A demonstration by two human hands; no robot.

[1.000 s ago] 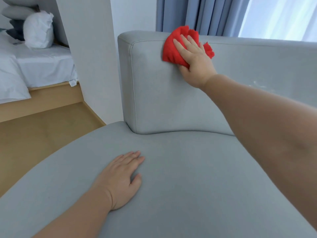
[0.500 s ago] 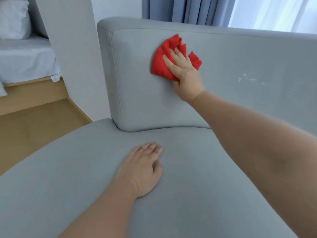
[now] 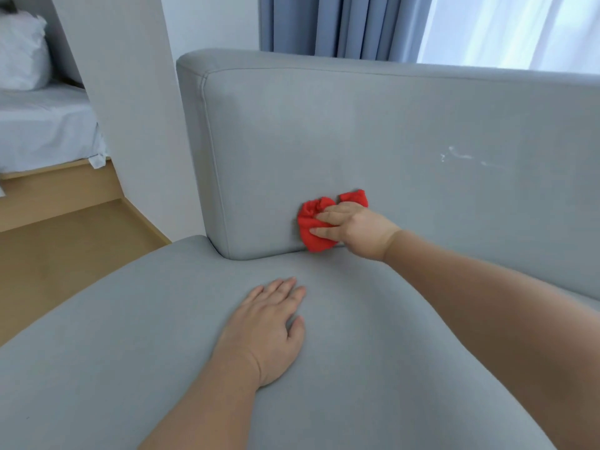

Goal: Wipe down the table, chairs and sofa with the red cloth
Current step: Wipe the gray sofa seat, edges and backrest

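A grey fabric sofa [image 3: 324,131] fills most of the view, its backrest upright and its seat cushion running toward me. My right hand [image 3: 354,227] presses the bunched red cloth [image 3: 313,230] against the bottom of the backrest, just above the seam with the seat. The fingers cover much of the cloth. My left hand [image 3: 269,329] lies flat on the seat cushion, palm down, fingers slightly apart, holding nothing. A faint white smear [image 3: 461,155] marks the backrest to the right of the cloth.
A white wall column [image 3: 130,118] stands right beside the sofa's left end. Beyond it are a wooden floor [image 3: 65,254] and a bed with white sheets [image 3: 42,131] and a pillow [image 3: 19,53]. Blue-grey curtains [image 3: 341,24] hang behind the backrest.
My right hand has dragged the red cloth down the backrest from its top edge to its bottom. My left hand has stayed flat on the seat.
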